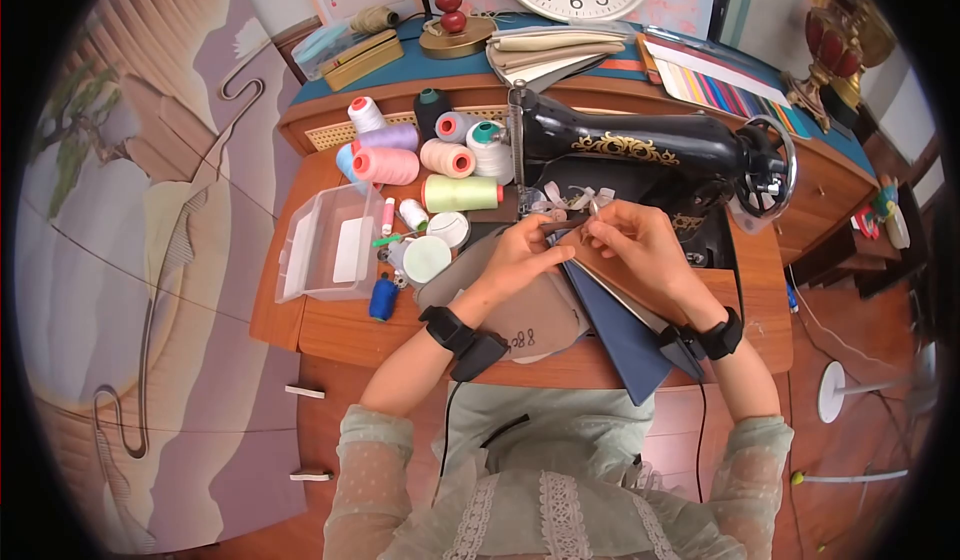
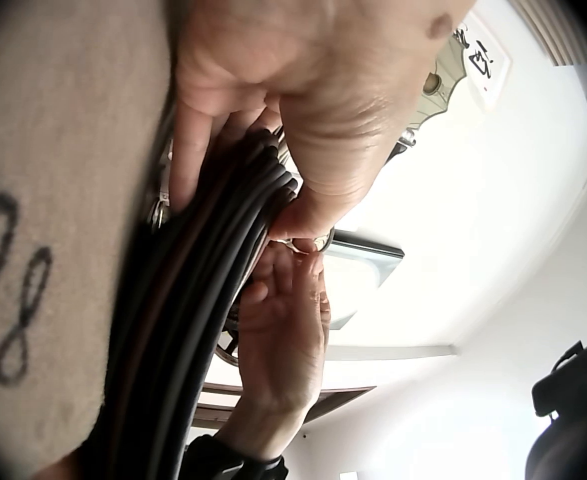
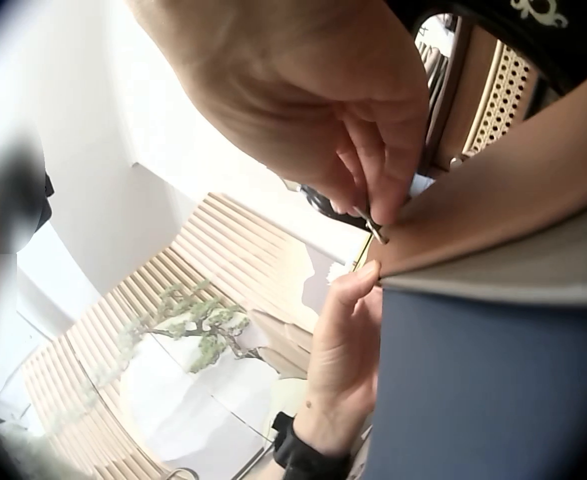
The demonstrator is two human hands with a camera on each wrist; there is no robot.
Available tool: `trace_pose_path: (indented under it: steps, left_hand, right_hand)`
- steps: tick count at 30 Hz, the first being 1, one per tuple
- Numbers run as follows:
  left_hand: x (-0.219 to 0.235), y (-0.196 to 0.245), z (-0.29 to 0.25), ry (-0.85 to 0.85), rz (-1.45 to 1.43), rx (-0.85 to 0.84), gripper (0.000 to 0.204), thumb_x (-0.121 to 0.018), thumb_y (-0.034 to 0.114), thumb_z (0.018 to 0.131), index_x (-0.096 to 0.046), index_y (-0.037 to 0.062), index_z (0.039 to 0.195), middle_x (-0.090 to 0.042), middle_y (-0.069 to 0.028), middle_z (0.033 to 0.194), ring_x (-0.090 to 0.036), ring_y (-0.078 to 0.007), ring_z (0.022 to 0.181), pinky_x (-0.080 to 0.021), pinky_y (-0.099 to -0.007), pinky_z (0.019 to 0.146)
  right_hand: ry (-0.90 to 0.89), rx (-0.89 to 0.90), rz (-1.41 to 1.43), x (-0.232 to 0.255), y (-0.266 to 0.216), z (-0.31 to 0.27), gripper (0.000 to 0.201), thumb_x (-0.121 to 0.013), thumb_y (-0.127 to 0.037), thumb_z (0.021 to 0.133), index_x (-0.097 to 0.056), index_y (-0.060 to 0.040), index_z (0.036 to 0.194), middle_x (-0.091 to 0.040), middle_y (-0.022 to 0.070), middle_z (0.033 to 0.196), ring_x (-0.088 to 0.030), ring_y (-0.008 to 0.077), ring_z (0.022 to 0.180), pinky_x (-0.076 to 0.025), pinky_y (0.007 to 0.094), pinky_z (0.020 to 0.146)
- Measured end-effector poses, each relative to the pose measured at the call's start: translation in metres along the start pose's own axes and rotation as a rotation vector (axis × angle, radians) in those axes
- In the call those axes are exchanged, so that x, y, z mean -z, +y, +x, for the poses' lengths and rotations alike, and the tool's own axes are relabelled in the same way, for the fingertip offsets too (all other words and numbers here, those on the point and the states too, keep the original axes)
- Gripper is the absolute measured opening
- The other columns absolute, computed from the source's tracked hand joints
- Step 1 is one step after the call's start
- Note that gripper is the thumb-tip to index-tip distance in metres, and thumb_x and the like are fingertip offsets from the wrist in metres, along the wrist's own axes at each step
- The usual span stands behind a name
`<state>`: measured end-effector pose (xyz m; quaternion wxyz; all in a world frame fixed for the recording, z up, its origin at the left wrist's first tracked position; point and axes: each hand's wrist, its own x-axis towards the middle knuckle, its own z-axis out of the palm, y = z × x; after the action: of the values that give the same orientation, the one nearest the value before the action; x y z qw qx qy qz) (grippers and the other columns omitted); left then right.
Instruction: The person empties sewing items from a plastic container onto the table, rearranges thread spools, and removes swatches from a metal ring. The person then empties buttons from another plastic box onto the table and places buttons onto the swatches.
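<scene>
My left hand (image 1: 515, 260) grips a stack of leather-like swatches at their upper corner, thumb on one side and fingers on the other. A taupe swatch (image 1: 525, 310) with handwritten figures spreads to the left; a navy swatch (image 1: 615, 330) and a brown swatch (image 1: 630, 278) fan to the right. In the left wrist view the dark edges of the stack (image 2: 199, 290) lie close together. At the gripped corner my right hand (image 1: 640, 245) pinches a small thin metal ring (image 2: 326, 240) between thumb and fingertips. The right wrist view shows the metal right at the brown swatch's corner.
A black sewing machine (image 1: 640, 140) stands just beyond the hands. To the left are several thread spools, such as a yellow-green one (image 1: 460, 194), and a clear plastic box (image 1: 325, 250). A blue spool (image 1: 383, 298) stands near the table's front edge. Folded cloths (image 1: 555, 50) lie behind.
</scene>
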<state>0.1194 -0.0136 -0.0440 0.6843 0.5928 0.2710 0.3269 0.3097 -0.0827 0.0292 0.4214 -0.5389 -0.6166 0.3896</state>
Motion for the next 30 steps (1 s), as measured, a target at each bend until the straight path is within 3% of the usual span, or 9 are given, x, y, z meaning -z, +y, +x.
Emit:
trace_pose_path:
  steps: [6, 12, 14, 16, 20, 24, 26, 29, 30]
  left_hand:
    - [-0.002, 0.002, -0.001, -0.065, -0.06, -0.134, 0.048, -0.071, 0.01, 0.083, -0.046, 0.0013, 0.124, -0.062, -0.007, 0.094, -0.059, -0.0103, 0.08, -0.051, -0.0255, 0.068]
    - [0.004, 0.003, -0.002, -0.136, 0.011, -0.083, 0.049, -0.069, 0.003, 0.083, -0.046, 0.001, 0.127, -0.058, -0.0078, 0.107, -0.058, -0.012, 0.094, -0.05, -0.0263, 0.075]
    - [0.005, 0.002, -0.001, -0.139, 0.002, -0.078, 0.049, -0.069, 0.004, 0.083, -0.046, 0.0009, 0.126, -0.059, -0.0076, 0.107, -0.058, -0.0118, 0.093, -0.05, -0.0264, 0.075]
    - [0.003, 0.001, 0.0, -0.135, 0.029, -0.142, 0.048, -0.073, 0.012, 0.082, -0.048, -0.0017, 0.121, -0.063, -0.0058, 0.093, -0.059, -0.009, 0.085, -0.048, -0.0225, 0.07]
    - [0.001, 0.003, -0.001, -0.114, -0.006, -0.121, 0.047, -0.074, 0.014, 0.081, -0.05, -0.0018, 0.119, -0.063, -0.0058, 0.094, -0.059, -0.0085, 0.085, -0.048, -0.0227, 0.07]
    - [-0.001, 0.002, -0.004, -0.042, 0.119, -0.126, 0.045, -0.075, 0.015, 0.08, -0.053, -0.0021, 0.115, -0.065, -0.0061, 0.092, -0.06, -0.0095, 0.084, -0.048, -0.0229, 0.071]
    - [0.0, -0.007, 0.0, -0.016, 0.12, -0.159, 0.043, -0.075, 0.016, 0.08, -0.055, -0.0026, 0.113, -0.065, -0.0064, 0.09, -0.061, -0.0102, 0.083, -0.048, -0.0232, 0.071]
    - [0.007, -0.016, 0.006, 0.103, 0.267, -0.204, 0.039, -0.074, 0.016, 0.079, -0.058, -0.0024, 0.11, -0.066, -0.0064, 0.091, -0.062, -0.0125, 0.082, -0.049, -0.0254, 0.073]
    - [0.009, -0.015, 0.005, 0.083, 0.279, -0.186, 0.037, -0.073, 0.017, 0.079, -0.059, -0.0024, 0.109, -0.065, -0.0071, 0.095, -0.061, -0.013, 0.085, -0.049, -0.0268, 0.074]
  right_hand:
    - [-0.111, 0.016, 0.061, 0.008, 0.003, 0.022, 0.021, -0.054, -0.015, 0.095, -0.059, 0.0058, 0.093, -0.064, 0.0062, 0.077, -0.06, 0.0081, 0.068, -0.051, 0.0222, 0.063]
    - [-0.243, -0.257, 0.237, 0.015, -0.008, 0.042, 0.024, -0.048, -0.022, 0.098, -0.055, 0.0002, 0.092, -0.06, 0.0036, 0.071, -0.055, 0.0077, 0.059, -0.046, 0.0201, 0.055]
    - [-0.242, -0.281, 0.265, 0.013, -0.01, 0.045, 0.025, -0.048, -0.025, 0.098, -0.055, -0.002, 0.091, -0.058, 0.0027, 0.067, -0.05, 0.005, 0.053, -0.04, 0.0177, 0.048]
    - [-0.258, -0.294, 0.332, 0.014, -0.004, 0.052, 0.025, -0.05, -0.026, 0.097, -0.055, -0.0022, 0.091, -0.056, 0.0016, 0.064, -0.045, 0.0038, 0.048, -0.034, 0.0173, 0.043]
    - [-0.306, -0.341, 0.531, 0.015, -0.001, 0.059, 0.025, -0.053, -0.026, 0.096, -0.054, -0.0017, 0.092, -0.05, -0.0009, 0.058, -0.032, 0.001, 0.038, -0.02, 0.0169, 0.034]
    - [-0.309, -0.34, 0.422, 0.012, -0.011, 0.058, 0.024, -0.052, -0.025, 0.096, -0.054, -0.0015, 0.093, -0.047, -0.0017, 0.054, -0.028, -0.0003, 0.038, -0.017, 0.0165, 0.034]
    - [-0.41, -0.251, 0.241, 0.015, -0.027, 0.056, 0.023, -0.051, -0.025, 0.096, -0.055, -0.0021, 0.092, -0.044, -0.0027, 0.051, -0.027, -0.0012, 0.038, -0.015, 0.016, 0.033]
    - [-0.353, -0.232, 0.45, 0.03, -0.038, 0.056, 0.022, -0.05, -0.025, 0.097, -0.056, -0.0042, 0.091, -0.044, -0.0037, 0.05, -0.029, 0.0002, 0.037, -0.017, 0.0168, 0.033]
    - [-0.328, -0.198, 0.293, 0.024, -0.037, 0.056, 0.022, -0.048, -0.024, 0.097, -0.055, -0.0045, 0.091, -0.046, -0.0029, 0.051, -0.031, 0.0013, 0.037, -0.019, 0.0167, 0.034]
